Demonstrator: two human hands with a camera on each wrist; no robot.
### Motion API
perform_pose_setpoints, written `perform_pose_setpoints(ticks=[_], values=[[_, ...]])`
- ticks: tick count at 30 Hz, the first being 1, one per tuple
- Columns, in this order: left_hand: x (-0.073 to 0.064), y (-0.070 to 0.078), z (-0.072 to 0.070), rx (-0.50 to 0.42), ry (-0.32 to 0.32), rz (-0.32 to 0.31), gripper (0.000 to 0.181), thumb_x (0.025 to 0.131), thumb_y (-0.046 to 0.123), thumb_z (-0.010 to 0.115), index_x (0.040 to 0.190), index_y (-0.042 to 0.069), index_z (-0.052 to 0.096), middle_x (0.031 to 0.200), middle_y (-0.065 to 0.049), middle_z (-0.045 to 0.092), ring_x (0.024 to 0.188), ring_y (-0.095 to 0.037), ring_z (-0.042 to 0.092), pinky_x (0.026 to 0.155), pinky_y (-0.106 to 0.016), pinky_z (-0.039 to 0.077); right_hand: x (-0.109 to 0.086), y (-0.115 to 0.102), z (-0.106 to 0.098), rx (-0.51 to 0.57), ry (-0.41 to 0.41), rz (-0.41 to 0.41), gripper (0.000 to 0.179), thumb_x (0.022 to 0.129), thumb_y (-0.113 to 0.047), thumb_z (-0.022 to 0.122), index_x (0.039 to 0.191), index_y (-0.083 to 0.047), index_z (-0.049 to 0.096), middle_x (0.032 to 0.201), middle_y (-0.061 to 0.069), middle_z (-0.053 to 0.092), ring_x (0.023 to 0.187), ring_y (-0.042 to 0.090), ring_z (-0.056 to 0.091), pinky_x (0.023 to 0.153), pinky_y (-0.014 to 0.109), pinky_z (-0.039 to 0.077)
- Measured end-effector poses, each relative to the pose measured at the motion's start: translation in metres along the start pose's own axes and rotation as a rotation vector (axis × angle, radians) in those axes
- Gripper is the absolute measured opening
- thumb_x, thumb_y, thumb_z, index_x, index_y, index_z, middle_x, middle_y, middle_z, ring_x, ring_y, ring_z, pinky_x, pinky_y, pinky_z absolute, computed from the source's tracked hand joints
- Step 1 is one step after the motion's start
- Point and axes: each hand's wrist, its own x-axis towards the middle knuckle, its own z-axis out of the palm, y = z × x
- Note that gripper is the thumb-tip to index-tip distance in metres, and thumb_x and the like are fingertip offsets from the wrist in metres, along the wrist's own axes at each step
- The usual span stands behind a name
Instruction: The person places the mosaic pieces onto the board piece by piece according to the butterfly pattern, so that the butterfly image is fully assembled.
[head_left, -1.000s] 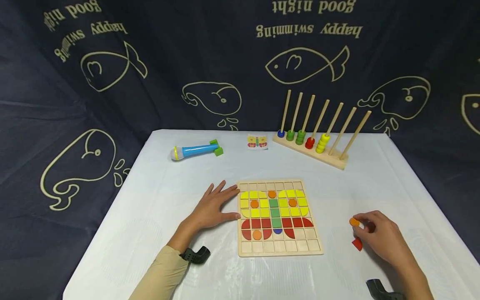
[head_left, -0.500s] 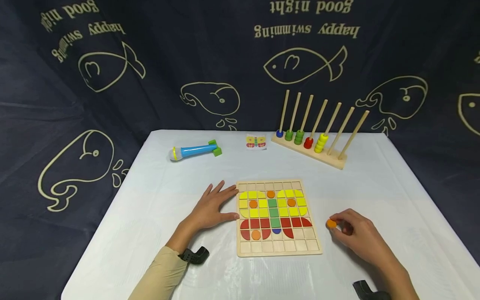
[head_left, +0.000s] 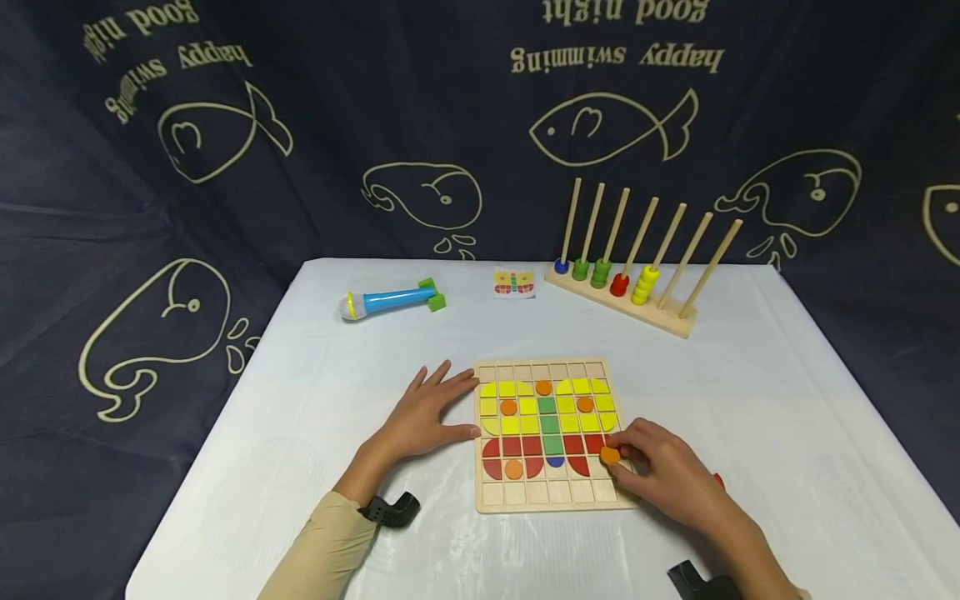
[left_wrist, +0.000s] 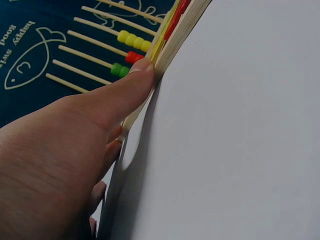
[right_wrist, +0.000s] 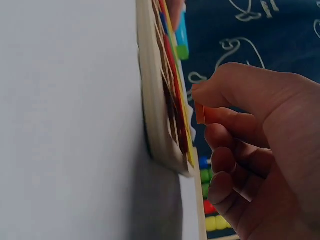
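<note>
A square wooden grid board [head_left: 558, 507] lies mid-table, its cells filled with yellow, red, green, blue and orange pieces in a butterfly pattern. My left hand [head_left: 427, 417] rests at the board's left edge with fingers spread; in the left wrist view the thumb [left_wrist: 130, 90] touches that edge. Between thumb and index finger my right hand [head_left: 667, 467] pinches a round orange piece [head_left: 610, 456], held over the lower right cells. The right wrist view shows this orange piece [right_wrist: 200, 113] edge-on, above the board. A red piece [head_left: 718, 480] lies on the table, mostly hidden behind the right hand.
At the back right stands a wooden peg rack [head_left: 645, 312] with colored beads on upright rods. A small picture card [head_left: 514, 284] with a butterfly lies at the back, and a blue toy microphone [head_left: 393, 300] to its left. A dark printed cloth hangs behind the table.
My right hand has carried the orange piece leftward from the table's right side to over the board, leaving the red piece behind. The left hand stays put.
</note>
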Motion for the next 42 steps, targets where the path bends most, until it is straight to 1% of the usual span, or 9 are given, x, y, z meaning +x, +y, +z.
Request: perform_pose_setpoints(ticks=[4,9,12,20,27,30,33,37,42], values=[[0.0,0.0,0.001,-0.004,-0.005,-0.009,0.081,0.08,0.071,0.058,0.146,0.025,0.044,0.152,0.008,0.034,0.144,-0.025,0.014,0.115,-0.05,0.005,0.001,-0.005,0.006,-0.018,-0.027,-0.006,0.025,0.075,-0.023,0.081,0.098,-0.023,0.07,0.087,-0.016,0.055,0.074,0.005,0.047,0.063,0.02,0.041],[0.001,0.001,0.001,-0.002,-0.008,-0.011,0.081,0.08,0.071,0.058,0.146,0.025,0.044,0.152,0.008,0.034,0.144,-0.025,0.014,0.115,-0.05,0.005,0.001,-0.009,0.008,0.006,-0.069,0.003,0.025,0.077,-0.021,0.08,0.1,-0.022,0.071,0.086,-0.015,0.055,0.072,0.005,0.049,0.061,0.02,0.043],[0.0,0.001,0.0,0.0,-0.003,-0.005,0.082,0.08,0.071,0.058,0.146,0.024,0.044,0.152,0.007,0.035,0.144,-0.026,0.015,0.115,-0.051,0.006,0.001,-0.01,0.008,0.013,-0.079,-0.002,0.024,0.077,-0.02,0.079,0.1,-0.022,0.072,0.085,-0.015,0.054,0.072,0.005,0.05,0.06,0.019,0.044],[0.001,0.001,0.001,-0.001,0.006,-0.012,0.081,0.08,0.071,0.058,0.145,0.025,0.045,0.152,0.01,0.034,0.144,-0.024,0.015,0.115,-0.05,0.005,-0.002,-0.007,0.007,-0.028,-0.039,-0.023,0.02,0.076,-0.023,0.081,0.094,-0.025,0.073,0.088,-0.017,0.055,0.073,0.004,0.049,0.063,0.02,0.045],[0.002,0.001,0.001,0.009,0.003,-0.018,0.081,0.08,0.072,0.057,0.146,0.026,0.044,0.152,0.011,0.033,0.145,-0.023,0.014,0.116,-0.048,0.004,-0.011,0.004,-0.005,0.017,0.02,-0.039,0.022,0.076,-0.019,0.083,0.095,-0.023,0.072,0.083,-0.017,0.056,0.068,0.003,0.051,0.057,0.019,0.045],[0.002,0.001,0.001,0.01,0.003,-0.018,0.081,0.08,0.071,0.058,0.146,0.026,0.044,0.152,0.01,0.033,0.144,-0.023,0.014,0.116,-0.049,0.005,-0.019,0.013,-0.014,0.0,0.044,-0.015,0.024,0.076,-0.016,0.083,0.096,-0.022,0.071,0.081,-0.018,0.054,0.067,0.004,0.051,0.056,0.019,0.045],[0.001,0.001,0.002,0.01,0.003,-0.019,0.081,0.08,0.07,0.059,0.145,0.025,0.045,0.152,0.01,0.034,0.144,-0.024,0.015,0.116,-0.049,0.005,-0.028,0.023,-0.025,-0.031,0.052,0.032,0.026,0.075,-0.013,0.083,0.097,-0.021,0.071,0.08,-0.018,0.053,0.066,0.004,0.05,0.054,0.02,0.044],[0.001,0.0,0.002,0.012,-0.004,-0.027,0.081,0.079,0.071,0.058,0.146,0.026,0.045,0.152,0.01,0.033,0.144,-0.023,0.014,0.116,-0.048,0.004,-0.04,0.036,-0.038,-0.076,0.032,0.104,0.028,0.076,-0.004,0.078,0.1,-0.019,0.071,0.082,-0.015,0.055,0.067,0.003,0.048,0.054,0.02,0.043],[0.001,0.0,0.001,0.008,-0.01,-0.035,0.082,0.079,0.072,0.058,0.146,0.026,0.044,0.153,0.011,0.032,0.145,-0.023,0.013,0.116,-0.048,0.004,-0.054,0.05,-0.049,-0.101,0.008,0.161,0.034,0.075,0.003,0.071,0.101,-0.019,0.071,0.089,-0.012,0.058,0.068,0.002,0.047,0.055,0.021,0.043]])
